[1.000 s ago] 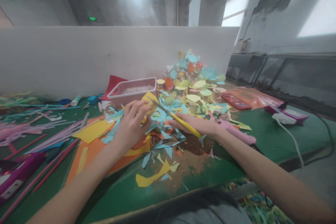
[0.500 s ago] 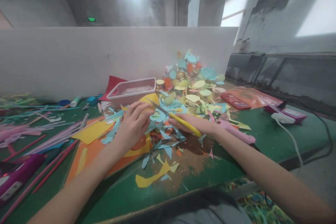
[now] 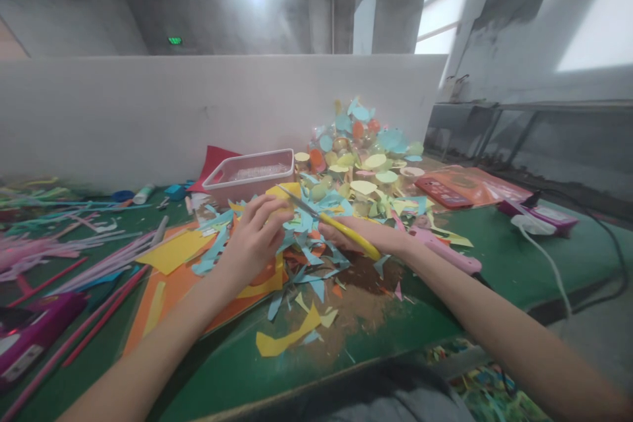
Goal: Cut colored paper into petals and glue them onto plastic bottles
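Observation:
My right hand (image 3: 346, 235) is closed on yellow-handled scissors (image 3: 353, 239), whose blades point up and to the left. The blade tips lie against a piece of yellow paper (image 3: 283, 190). That paper is pinched in my left hand (image 3: 262, 227), whose fingers curl round its near edge and hide part of it. Below both hands spreads a heap of light blue paper scraps (image 3: 316, 254). Orange sheets (image 3: 173, 287) lie under my left forearm, with another yellow sheet (image 3: 175, 250) on top.
A pink basket (image 3: 250, 175) stands behind my left hand. Cut paper rounds and clear balls (image 3: 363, 145) are piled at the back. A pink glue gun (image 3: 445, 250) lies beside my right forearm, a red phone (image 3: 444, 192) farther back. Pink sticks (image 3: 106, 306) lie at left.
The yellow paper piece sits slightly lower between the fingers and the blades. Both hands keep nearly the same place, and the view has shifted a little.

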### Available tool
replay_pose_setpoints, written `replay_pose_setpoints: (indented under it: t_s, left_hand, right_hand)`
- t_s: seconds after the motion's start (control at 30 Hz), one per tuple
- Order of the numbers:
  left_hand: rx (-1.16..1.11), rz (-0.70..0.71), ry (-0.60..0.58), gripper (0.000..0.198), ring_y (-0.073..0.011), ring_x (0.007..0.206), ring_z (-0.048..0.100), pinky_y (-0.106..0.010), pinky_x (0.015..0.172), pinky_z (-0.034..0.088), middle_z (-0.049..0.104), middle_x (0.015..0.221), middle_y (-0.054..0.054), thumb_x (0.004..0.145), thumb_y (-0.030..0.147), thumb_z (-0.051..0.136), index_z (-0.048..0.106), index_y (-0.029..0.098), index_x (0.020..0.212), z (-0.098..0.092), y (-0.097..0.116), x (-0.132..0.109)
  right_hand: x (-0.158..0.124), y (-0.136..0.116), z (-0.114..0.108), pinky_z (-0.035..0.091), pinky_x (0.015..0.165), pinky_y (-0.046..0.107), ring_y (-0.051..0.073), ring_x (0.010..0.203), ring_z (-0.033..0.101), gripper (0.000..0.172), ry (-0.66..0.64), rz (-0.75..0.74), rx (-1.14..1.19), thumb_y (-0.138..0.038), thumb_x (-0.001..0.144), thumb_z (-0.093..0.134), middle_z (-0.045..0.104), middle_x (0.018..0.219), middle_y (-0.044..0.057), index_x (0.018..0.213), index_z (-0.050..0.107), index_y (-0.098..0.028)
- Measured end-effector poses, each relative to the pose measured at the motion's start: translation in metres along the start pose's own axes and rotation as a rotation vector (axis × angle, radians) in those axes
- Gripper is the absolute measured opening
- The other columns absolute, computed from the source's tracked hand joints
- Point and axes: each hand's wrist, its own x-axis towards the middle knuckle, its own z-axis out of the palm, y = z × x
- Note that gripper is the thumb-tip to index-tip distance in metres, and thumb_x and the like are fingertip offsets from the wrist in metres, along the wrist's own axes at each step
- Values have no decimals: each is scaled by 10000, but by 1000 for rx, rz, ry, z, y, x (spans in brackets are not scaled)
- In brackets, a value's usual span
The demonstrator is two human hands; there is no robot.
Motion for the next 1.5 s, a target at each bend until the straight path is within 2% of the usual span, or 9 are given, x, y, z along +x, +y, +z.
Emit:
replay_pose_setpoints:
  t_s: [0.17,0.37,0.53,0.77,0.9,1.1,1.3,1.5]
  left_hand:
    - [-22,0,-12,377,-269,1244,509,-489,1036,486,648,1192,-93,873,-12,527,550,229,1163,-1,0,0]
    - [-28,4,-16,369,-267,1249,509,-485,1039,486,647,1193,-98,878,-13,524,551,223,1159,-1,1,0]
    - [-30,-23,-6,368,-264,1264,502,-487,1044,483,632,1213,-104,885,-2,513,553,228,1169,0,0,-1]
    - [-12,-75,53,416,-273,1233,527,-483,1025,484,590,1230,-106,873,14,540,526,260,1209,-1,3,1]
    - [-36,-200,88,452,-283,1243,522,-480,1026,491,524,1281,-136,882,71,564,492,247,1293,-2,5,3]
    - [-11,-181,86,491,-273,1192,542,-458,1017,481,562,1248,-124,876,57,553,470,239,1325,-4,2,5]
    - [10,-171,106,495,-280,1181,544,-462,999,479,590,1229,-117,867,42,548,488,248,1312,-6,1,7]
    - [11,-158,85,503,-280,1195,536,-462,1010,479,585,1238,-120,859,26,546,493,241,1310,-6,2,5]
  right_hand:
    - [10,15,6,443,580,363,170,577,423,627,-48,53,57,-784,819,512,329,581,-11,582,345,-229]
    - [26,38,14,425,521,319,164,574,434,546,-54,59,42,-726,849,532,371,588,-14,643,476,-223]
    - [23,34,15,379,505,304,153,555,410,548,-24,73,55,-732,838,532,400,560,-14,645,492,-221]
    - [17,30,12,312,469,300,140,484,391,629,10,112,94,-830,730,559,404,488,-24,609,486,-217]
    - [19,34,12,304,488,300,137,501,383,618,16,105,85,-811,780,520,406,500,-24,612,453,-220]
    - [24,45,18,276,529,266,101,558,352,525,29,74,36,-711,833,551,416,625,-55,731,441,-207]
    - [23,42,17,303,543,263,101,576,389,460,1,54,61,-628,842,610,500,671,-31,761,446,-206]
    - [19,36,13,407,592,311,166,639,488,518,-39,7,61,-722,827,575,573,742,20,844,532,-206]
